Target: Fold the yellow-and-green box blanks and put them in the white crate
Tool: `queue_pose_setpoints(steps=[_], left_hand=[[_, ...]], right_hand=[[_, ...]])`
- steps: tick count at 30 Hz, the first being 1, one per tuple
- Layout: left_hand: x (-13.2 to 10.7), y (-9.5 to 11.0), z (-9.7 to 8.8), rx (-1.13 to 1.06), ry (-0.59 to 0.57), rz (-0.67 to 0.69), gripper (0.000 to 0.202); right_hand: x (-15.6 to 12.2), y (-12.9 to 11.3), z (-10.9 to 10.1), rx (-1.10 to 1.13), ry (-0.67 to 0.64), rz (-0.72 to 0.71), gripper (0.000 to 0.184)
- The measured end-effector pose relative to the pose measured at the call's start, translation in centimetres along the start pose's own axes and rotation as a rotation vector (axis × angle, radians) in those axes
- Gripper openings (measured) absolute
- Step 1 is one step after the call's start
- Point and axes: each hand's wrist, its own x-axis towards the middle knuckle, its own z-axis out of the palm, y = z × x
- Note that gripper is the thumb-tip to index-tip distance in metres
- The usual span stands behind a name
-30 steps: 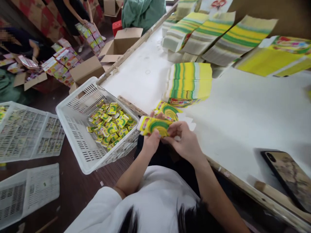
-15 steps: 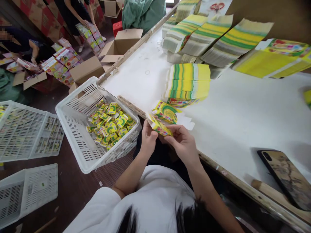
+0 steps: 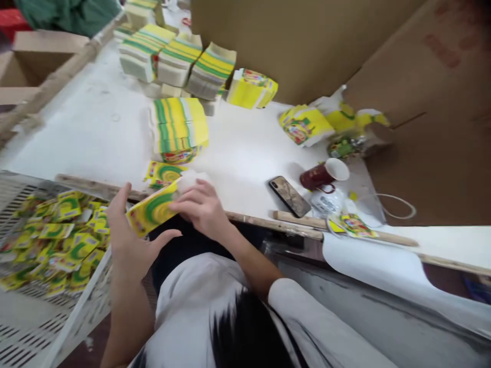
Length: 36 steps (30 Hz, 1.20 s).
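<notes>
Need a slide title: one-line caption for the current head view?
Right hand holds a yellow carton, left hand spread at its other end, near a white crate of yellow packets.

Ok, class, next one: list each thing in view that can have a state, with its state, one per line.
Packet: held, tilted; open or closed unclear
Left hand: spread open; contact with the packet unclear
Right hand: closed on the packet's end
Crate: open-topped, packs piled loosely inside
Phone: lying back up
Mug: uncovered
Box: open, flap spread
</notes>
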Motion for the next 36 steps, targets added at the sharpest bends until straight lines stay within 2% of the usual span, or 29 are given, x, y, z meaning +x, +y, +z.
queue_pose_setpoints(steps=[2,3,5,7,8,9,10,12,14,18,21,26,28,30,33,35,36], left_hand=[[0.3,-0.3,0.1,0.322,-0.302,0.006,0.085],[0.2,-0.5,0.3,0.443,-0.378,0.019,0.077],[-0.2,-0.9,0.9,0.555,-0.361,0.000,0.067],[-0.8,-1.1,1.5,0.589,-0.275,-0.013,0.068],[-1.0,-1.2,1.8,0.592,-0.262,-0.015,0.070],[-1.2,-1.3,2.0,0.593,-0.271,-0.018,0.072],[-1.3,-1.4,2.2,0.597,-0.288,-0.017,0.073],[-1.5,-1.8,2.5,0.615,-0.334,-0.003,0.072],[-1.6,-2.2,2.6,0.633,-0.365,0.037,0.071],[-2.1,-2.8,3.0,0.569,-0.377,0.152,0.075],[-2.4,-2.7,3.4,0.468,-0.389,0.230,0.073],[-1.8,-2.3,2.9,0.507,-0.366,0.271,0.059],[-1.4,-2.6,2.4,0.530,-0.402,0.237,0.060],[-1.3,-3.3,2.0,0.497,-0.466,0.230,0.060],[-1.4,-4.7,1.9,0.421,-0.461,0.324,0.051],[-1.6,-5.3,2.2,0.396,-0.402,0.365,0.054],[-1.6,-5.3,2.3,0.396,-0.351,0.349,0.061]], right_hand=[[-0.3,-0.5,0.0,-0.001,-0.070,-0.075,0.035],[-0.5,-0.8,0.0,0.010,-0.048,-0.082,0.032],[-0.9,-1.2,0.0,0.078,0.100,0.012,0.025],[-0.9,-1.3,0.3,0.238,0.248,0.203,0.061],[-0.9,-1.3,0.4,0.360,0.271,0.292,0.078],[-0.7,-1.2,0.6,0.505,0.244,0.362,0.085],[-0.6,-1.2,0.8,0.663,0.168,0.408,0.083],[-0.3,-1.3,1.0,0.943,-0.037,0.456,0.071],[0.0,-1.4,1.1,1.079,-0.182,0.510,0.060],[0.3,-1.5,0.7,1.186,-0.195,0.624,0.054],[0.2,-1.1,0.7,1.274,-0.181,0.659,0.064],[-0.4,-0.6,1.6,1.217,-0.134,0.683,0.079],[-0.7,-0.8,1.9,1.089,-0.095,0.581,0.083],[-1.1,-1.2,1.9,0.888,-0.095,0.388,0.088],[-1.3,-1.9,1.8,0.600,-0.223,0.149,0.072],[-1.3,-1.9,1.9,0.531,-0.280,0.112,0.059],[-1.2,-1.8,1.9,0.532,-0.266,0.122,0.058]])
